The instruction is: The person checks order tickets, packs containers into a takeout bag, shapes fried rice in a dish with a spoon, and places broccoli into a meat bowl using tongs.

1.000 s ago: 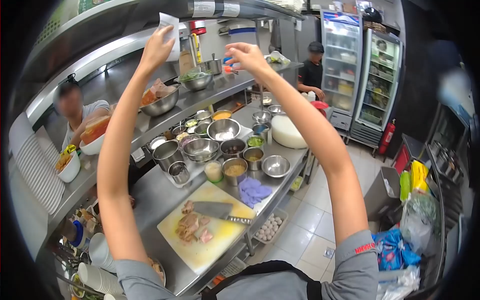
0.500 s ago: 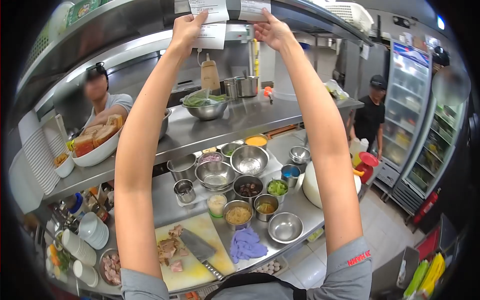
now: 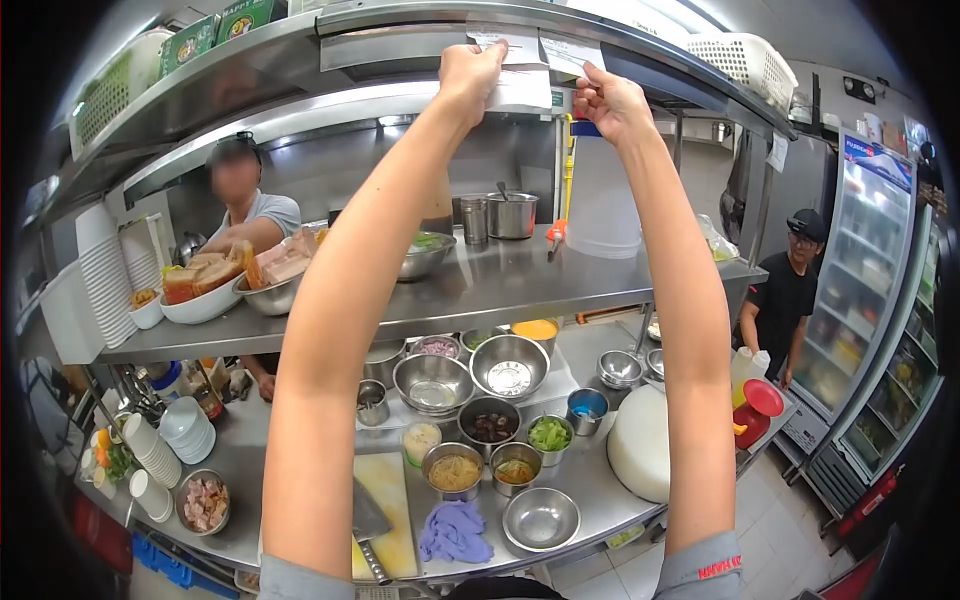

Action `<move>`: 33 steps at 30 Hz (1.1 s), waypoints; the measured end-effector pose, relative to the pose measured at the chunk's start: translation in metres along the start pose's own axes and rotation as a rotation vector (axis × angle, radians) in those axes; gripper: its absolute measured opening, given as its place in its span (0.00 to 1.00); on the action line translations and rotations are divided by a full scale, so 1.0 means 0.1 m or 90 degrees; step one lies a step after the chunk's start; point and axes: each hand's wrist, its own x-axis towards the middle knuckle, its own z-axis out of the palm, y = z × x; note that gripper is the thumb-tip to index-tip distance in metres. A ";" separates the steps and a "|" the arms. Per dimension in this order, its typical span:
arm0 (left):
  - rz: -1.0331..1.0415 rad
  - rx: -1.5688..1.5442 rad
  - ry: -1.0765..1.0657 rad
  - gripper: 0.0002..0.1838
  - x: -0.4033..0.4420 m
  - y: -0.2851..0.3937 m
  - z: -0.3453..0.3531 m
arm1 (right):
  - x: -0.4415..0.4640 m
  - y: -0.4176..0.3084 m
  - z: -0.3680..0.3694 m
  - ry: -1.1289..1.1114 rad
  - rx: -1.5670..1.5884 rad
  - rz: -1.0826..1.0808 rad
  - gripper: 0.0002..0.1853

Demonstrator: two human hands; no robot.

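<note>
Beyond the broad steel cleaver (image 3: pixel 370 515), our left hand (image 3: pixel 470 80) pinches a printed white paper slip (image 3: pixel 522 50) at the overhead steel rail (image 3: pixel 395 50); our right hand (image 3: pixel 614 105) curls at a second white paper slip (image 3: pixel 570 52), pinch unclear. We're apparently adjusting slips, which calls next for steady fingertips.

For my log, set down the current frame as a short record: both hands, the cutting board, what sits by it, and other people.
Left hand: raised, thumb against a paper slip at the overhead shelf
Right hand: raised, fingertips at another slip
Cutting board: knife on it, partly hidden by the left forearm
Beside board: purple cloth, crumpled
Other people: two in view
</note>
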 end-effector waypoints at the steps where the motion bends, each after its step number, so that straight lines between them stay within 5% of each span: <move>1: 0.002 0.063 -0.048 0.18 -0.02 0.03 -0.08 | -0.02 -0.01 0.02 0.004 -0.010 0.004 0.14; 3: 0.044 0.366 -0.183 0.18 -0.22 0.18 -0.36 | -0.36 -0.08 0.01 0.002 -0.080 0.047 0.19; 5: 0.305 0.769 -0.167 0.11 -0.32 0.11 -0.63 | -0.64 -0.06 -0.02 -0.009 -0.149 0.071 0.23; 7: 0.540 0.391 -0.129 0.12 -0.50 0.22 -0.81 | -0.71 0.05 -0.21 -0.022 -0.214 0.079 0.27; 8: 0.468 0.317 -0.142 0.20 -0.44 0.22 -0.94 | -0.74 0.13 -0.27 -0.033 -0.198 0.081 0.26; 12: 0.128 0.241 -0.117 0.22 -0.31 0.03 -1.07 | -1.00 0.21 -0.23 -0.122 -0.158 0.083 0.23; 15: 0.276 0.219 -0.181 0.20 -0.16 0.01 -1.06 | -1.41 0.03 0.02 -0.229 -0.137 0.036 0.19; 21: 0.084 -0.009 -0.101 0.21 0.29 0.29 -0.82 | -2.25 -0.28 0.67 -0.472 -0.030 -0.078 0.27; 23: 0.357 0.201 0.054 0.23 0.25 0.04 -0.83 | -2.67 -0.20 0.82 -0.584 0.064 0.048 0.29; 28: 0.394 0.509 0.017 0.41 -1.20 0.16 -1.30 | -3.68 0.34 1.71 -0.972 0.232 0.281 0.17; 29: 0.569 0.405 0.060 0.24 -1.44 0.00 -1.44 | -3.94 0.49 1.90 -0.987 0.310 0.349 0.17; 33: 0.463 0.477 -0.145 0.30 -2.80 0.17 -2.50 | -4.53 0.89 2.94 -1.122 0.399 0.368 0.14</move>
